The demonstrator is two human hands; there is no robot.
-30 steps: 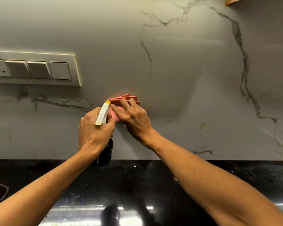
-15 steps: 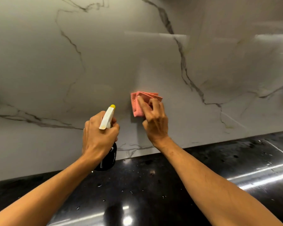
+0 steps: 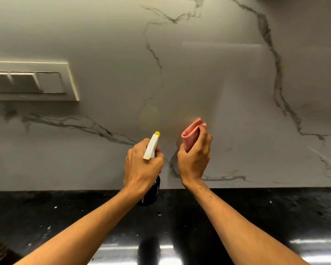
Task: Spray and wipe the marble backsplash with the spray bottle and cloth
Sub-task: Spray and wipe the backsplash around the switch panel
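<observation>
marble (image 3: 227, 96) lies bare right of the switch plate (image 3: 33, 81), down to the black table (image 3: 275, 207) edge. left hand (image 3: 141, 167) grips the bottle (image 3: 151, 146); right hand (image 3: 195, 159) clutches the cloth (image 3: 190, 136), side by side.

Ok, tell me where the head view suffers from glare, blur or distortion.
Head view: bright streaks of glare on the glossy black countertop along the bottom edge; the pink cloth in the right hand is slightly smeared; the switch plate looks skewed by the wide lens; the spray bottle in the left hand is fairly sharp.
</observation>
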